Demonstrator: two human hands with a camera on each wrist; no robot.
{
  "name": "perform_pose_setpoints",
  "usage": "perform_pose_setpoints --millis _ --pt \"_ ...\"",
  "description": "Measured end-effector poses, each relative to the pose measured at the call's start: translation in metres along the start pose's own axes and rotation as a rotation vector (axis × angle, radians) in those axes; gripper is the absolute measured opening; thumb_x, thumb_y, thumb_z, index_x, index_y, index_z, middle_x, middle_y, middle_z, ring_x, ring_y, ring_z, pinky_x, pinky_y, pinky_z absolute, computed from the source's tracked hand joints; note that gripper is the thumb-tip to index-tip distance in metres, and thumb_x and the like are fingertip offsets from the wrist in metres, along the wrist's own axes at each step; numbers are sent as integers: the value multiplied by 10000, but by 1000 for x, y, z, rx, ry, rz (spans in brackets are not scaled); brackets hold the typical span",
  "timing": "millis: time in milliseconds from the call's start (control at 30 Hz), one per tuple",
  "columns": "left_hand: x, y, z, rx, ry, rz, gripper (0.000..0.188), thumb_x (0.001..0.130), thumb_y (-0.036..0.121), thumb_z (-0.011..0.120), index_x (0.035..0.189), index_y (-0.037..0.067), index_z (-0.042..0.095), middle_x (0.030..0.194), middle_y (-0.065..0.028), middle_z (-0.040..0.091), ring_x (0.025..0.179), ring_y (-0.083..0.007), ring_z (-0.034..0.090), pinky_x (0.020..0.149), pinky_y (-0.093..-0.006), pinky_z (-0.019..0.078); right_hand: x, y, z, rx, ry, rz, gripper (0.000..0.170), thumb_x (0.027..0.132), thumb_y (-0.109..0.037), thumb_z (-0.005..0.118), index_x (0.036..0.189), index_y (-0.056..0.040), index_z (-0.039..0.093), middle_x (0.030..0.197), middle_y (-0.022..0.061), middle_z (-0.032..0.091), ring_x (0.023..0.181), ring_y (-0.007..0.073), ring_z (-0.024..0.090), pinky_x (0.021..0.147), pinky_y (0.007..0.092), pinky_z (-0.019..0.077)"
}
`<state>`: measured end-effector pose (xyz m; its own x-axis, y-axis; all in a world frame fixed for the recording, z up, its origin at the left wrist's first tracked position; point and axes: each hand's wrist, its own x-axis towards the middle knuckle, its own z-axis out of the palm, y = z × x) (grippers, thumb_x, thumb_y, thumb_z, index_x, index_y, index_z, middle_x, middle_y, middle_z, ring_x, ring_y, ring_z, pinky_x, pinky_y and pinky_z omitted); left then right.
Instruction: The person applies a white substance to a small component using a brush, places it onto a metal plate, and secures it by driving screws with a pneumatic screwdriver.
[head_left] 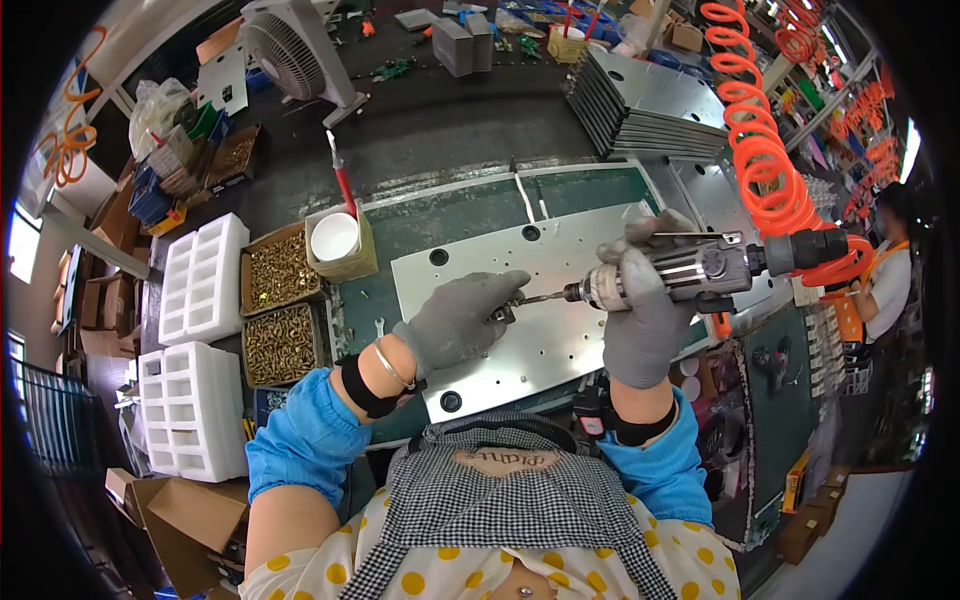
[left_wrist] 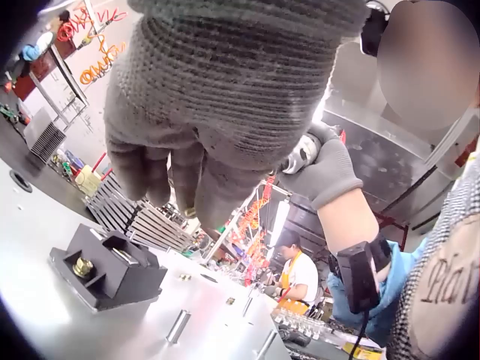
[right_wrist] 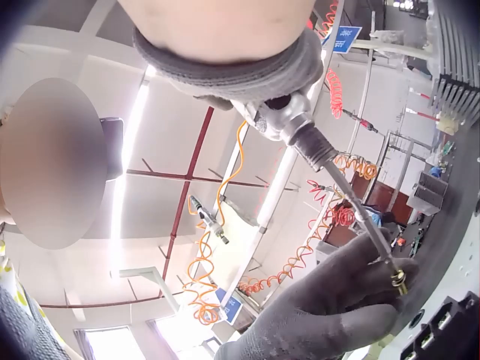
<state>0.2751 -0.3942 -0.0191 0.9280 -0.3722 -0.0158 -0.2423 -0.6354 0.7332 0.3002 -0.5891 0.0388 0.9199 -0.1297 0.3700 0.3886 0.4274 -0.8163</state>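
Note:
My gloved right hand (head_left: 640, 325) grips a silver air screwdriver (head_left: 695, 270), its long bit (head_left: 543, 298) pointing left across a silver metal plate (head_left: 570, 345). At the bit's tip, in the right wrist view, is a small brass screw (right_wrist: 398, 280). The gloved left hand (head_left: 452, 322) pinches this screw between thumb and fingers. Just beneath those fingertips a black bracket (left_wrist: 116, 270) sits on the plate, with one brass screw head (left_wrist: 82, 267) in its near recess. Metal studs (left_wrist: 178, 327) stand up from the plate beside it.
Two boxes of brass screws (head_left: 280, 345) stand left of the plate, near a white cup (head_left: 335, 237) in a carton. White foam trays (head_left: 190, 410) lie farther left. Stacked metal panels (head_left: 650, 100) and an orange coiled hose (head_left: 765, 170) are at back right. Another person (head_left: 885, 280) works beyond.

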Motion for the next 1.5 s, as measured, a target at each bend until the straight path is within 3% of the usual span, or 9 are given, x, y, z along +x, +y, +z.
perform_pose_setpoints --millis 167,367,633,667,900,1033,1233,1433,1500 --pt "10 -4 5 122 -128 17 664 746 121 672 1372 65 461 1264 -200 560 1174 -365 551 1015 -431 453 -2 19 -6 70 -53 104 565 769 125 648 1270 -79 483 1109 66 604 780 98 590 604 238 498" --pt "11 -22 16 240 -105 18 720 716 196 702 1377 68 447 1293 -216 533 1208 -409 503 1053 -457 409 2 40 -9 86 -81 167 562 767 50 711 1264 -81 484 1107 43 608 795 58 574 630 208 494" --pt "-8 -38 11 251 196 -19 624 676 277 760 1231 66 568 1261 -171 552 1199 -361 516 1025 -446 432 11 48 4 69 -228 227 504 783 73 678 1236 -75 515 1057 25 625 809 52 596 628 193 500" --pt "-12 -43 13 275 255 -26 595 668 288 769 1191 63 597 1252 -164 557 1194 -352 520 1018 -442 436 14 47 8 -7 -273 231 527 772 129 628 1250 -64 517 1074 75 626 721 111 616 537 223 486" --pt "-29 -55 26 167 286 -47 438 692 314 759 1021 46 655 1203 -139 577 1166 -344 517 1003 -461 416 15 37 33 -169 -532 435 522 760 28 731 1240 -40 538 1075 64 627 833 95 634 675 224 532" --pt "-31 -58 29 161 339 7 453 687 310 773 1032 46 647 1203 -137 580 1172 -354 516 991 -466 429 8 47 33 -184 -604 339 493 780 -26 748 1225 -21 535 1076 56 648 949 110 631 836 274 530" --pt "-40 -72 37 146 471 81 491 637 278 801 1034 53 619 1194 -149 583 1151 -385 535 958 -480 455 21 56 36 14 -429 385 495 744 78 696 1199 -34 536 1070 81 632 935 148 634 757 274 552" --pt "-41 -74 42 139 503 55 466 653 266 814 1042 85 634 1201 -105 605 1211 -361 515 1007 -463 430 5 54 23 -142 -692 250 511 752 -14 735 1212 -56 516 1070 68 619 898 97 602 762 250 512" --pt "-41 -76 44 130 513 60 456 654 258 814 1037 87 635 1198 -101 607 1205 -359 520 1002 -459 432 9 54 29 -152 -546 383 505 750 6 724 1205 -48 514 1054 68 614 870 93 604 754 248 515"
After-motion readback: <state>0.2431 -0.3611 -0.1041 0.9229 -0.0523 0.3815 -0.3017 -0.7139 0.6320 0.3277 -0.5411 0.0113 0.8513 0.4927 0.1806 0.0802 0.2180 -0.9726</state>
